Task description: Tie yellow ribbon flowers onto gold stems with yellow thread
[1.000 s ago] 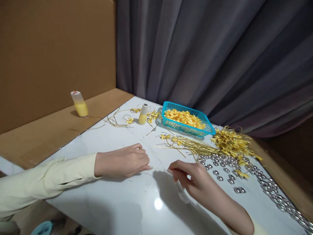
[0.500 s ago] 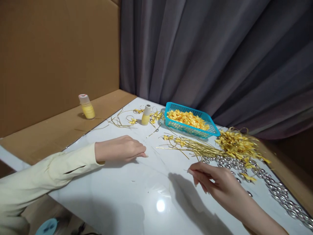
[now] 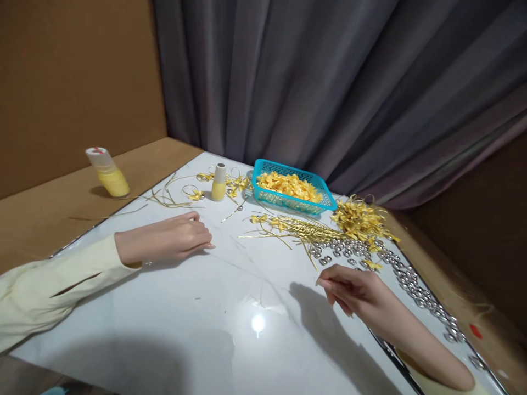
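Observation:
My left hand point(image 3: 175, 238) rests on the white tabletop point(image 3: 230, 285) at the left, fingers curled together, with nothing seen in it. At the right, my right hand point(image 3: 349, 288) is raised over the table, thumb and forefinger pinched on the end of a thin gold cord point(image 3: 311, 257). That cord slants back toward a bundle of gold cords point(image 3: 315, 229), which has small yellow bows point(image 3: 278, 223) near its left end. Beyond my right hand lie many silver oval rings point(image 3: 341, 248). A heap of gold cords with yellow bows point(image 3: 358, 216) lies behind the rings.
A blue basket point(image 3: 294, 206) full of yellow bows stands at the back. Left of it is a small bottle with yellow contents point(image 3: 219, 184). A yellow-wound spool point(image 3: 110, 174) stands on the brown board point(image 3: 24, 214). A grey curtain point(image 3: 288, 82) hangs behind.
The camera view has shifted, so the table things appear further left. My right hand has drawn a gold cord's end toward me from the bundle. My left hand stays on the table.

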`<state>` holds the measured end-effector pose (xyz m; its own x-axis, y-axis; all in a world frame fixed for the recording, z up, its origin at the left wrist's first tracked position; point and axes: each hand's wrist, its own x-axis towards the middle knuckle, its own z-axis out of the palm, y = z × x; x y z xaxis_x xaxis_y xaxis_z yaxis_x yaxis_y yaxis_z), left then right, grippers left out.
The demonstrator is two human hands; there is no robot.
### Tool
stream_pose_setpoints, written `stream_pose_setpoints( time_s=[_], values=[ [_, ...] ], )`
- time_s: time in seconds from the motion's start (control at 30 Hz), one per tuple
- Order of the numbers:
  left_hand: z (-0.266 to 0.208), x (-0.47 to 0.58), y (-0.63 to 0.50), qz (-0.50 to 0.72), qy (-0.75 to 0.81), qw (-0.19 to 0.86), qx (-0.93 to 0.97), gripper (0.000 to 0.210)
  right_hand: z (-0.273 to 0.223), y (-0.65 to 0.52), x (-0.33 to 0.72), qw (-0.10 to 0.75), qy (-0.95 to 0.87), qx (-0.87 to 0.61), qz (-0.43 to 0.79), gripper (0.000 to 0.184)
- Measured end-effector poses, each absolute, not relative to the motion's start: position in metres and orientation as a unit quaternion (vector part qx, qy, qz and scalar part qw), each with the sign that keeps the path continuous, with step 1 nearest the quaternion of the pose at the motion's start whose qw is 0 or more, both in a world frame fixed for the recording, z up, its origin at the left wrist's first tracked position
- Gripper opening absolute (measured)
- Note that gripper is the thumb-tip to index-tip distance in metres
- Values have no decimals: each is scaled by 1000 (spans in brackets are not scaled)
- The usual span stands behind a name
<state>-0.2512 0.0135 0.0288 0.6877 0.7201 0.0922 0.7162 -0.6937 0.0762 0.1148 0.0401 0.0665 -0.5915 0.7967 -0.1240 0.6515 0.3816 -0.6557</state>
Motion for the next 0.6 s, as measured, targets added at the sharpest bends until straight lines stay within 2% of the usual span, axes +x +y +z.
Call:
stream_pose_setpoints(
  time_s=[0.2, 0.3, 0.6],
  values=[
    [23, -266, 25, 89, 385, 30, 918, 34, 61, 37, 145, 119, -773, -483, 395, 40],
    [24, -270, 27, 106, 389, 37, 914, 35, 58, 32, 156, 152, -745, -504, 410, 43],
    [29, -272, 26, 79, 398, 37, 913, 36, 56, 17, 182, 185, -709, -568, 375, 38]
  ],
)
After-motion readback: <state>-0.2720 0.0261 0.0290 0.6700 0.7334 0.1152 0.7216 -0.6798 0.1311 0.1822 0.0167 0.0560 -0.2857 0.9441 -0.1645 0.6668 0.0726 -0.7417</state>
